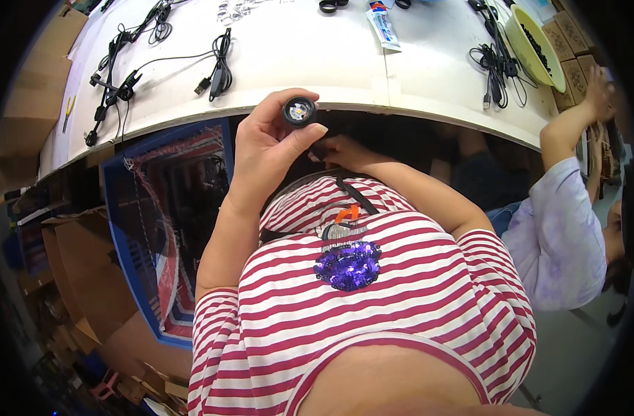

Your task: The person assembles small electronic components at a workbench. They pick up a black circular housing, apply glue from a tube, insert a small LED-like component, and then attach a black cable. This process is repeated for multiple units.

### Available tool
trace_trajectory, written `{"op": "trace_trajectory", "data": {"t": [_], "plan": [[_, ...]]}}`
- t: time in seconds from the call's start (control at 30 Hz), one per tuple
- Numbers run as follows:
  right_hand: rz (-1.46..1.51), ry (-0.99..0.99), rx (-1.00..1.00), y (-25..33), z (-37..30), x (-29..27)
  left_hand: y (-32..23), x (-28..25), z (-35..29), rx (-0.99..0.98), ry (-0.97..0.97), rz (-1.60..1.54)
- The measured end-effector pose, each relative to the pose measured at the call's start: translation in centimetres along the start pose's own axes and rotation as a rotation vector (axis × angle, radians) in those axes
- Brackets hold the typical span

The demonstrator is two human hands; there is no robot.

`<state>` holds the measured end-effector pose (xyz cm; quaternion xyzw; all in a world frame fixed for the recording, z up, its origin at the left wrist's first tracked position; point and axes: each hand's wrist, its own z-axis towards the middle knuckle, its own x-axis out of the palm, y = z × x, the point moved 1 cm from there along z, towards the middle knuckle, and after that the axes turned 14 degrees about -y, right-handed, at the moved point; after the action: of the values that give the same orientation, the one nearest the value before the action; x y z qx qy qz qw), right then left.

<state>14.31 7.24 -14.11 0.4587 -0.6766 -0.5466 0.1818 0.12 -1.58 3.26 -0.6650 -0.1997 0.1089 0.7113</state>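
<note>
My left hand [260,149] is raised at the table's front edge. Its thumb and fingers grip a small black flashlight [300,111], whose round lens end with a yellowish LED faces up. Lower and to the right, close to my waist, my right hand [345,152] has its fingers curled together. Something dark shows at those fingertips, but shadow hides what it is. Beyond my left hand, a bundled black USB cable [221,73] lies on the white table [317,76].
More black cables [112,87] lie at the left, others [496,66] at the right. A white-and-blue tube [383,26] rests at the back. A pale yellow basin [521,41] holds small black parts near brown boxes [573,35]. A blue-framed crate [126,243] stands left; a co-worker's arm [570,132] reaches in right.
</note>
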Motion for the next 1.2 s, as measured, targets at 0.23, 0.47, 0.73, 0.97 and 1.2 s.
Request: {"op": "trace_trajectory", "data": {"t": [0.23,0.47,0.73,0.97,1.2], "plan": [[0.178,-0.225,0.170,-0.5,-0.7,-0.9,0.3,-0.7,-0.2,-0.132,0.121,-0.259],[0.275,-0.271,0.098,-1.7,-0.8,-0.6,1.3,-0.1,0.1,0.115,-0.021,0.043],[0.298,-0.297,0.110,-5.5,-0.4,-0.2,0.8,-0.1,0.4,-0.177,0.202,-0.073],[0.176,-0.266,0.182,-4.6,-0.5,-0.7,1.0,-0.7,0.9,-0.214,0.245,-0.073],[0.363,-0.137,0.200,-3.2,-1.1,-0.8,1.0,-0.7,1.1,-0.224,0.288,-0.096]]}}
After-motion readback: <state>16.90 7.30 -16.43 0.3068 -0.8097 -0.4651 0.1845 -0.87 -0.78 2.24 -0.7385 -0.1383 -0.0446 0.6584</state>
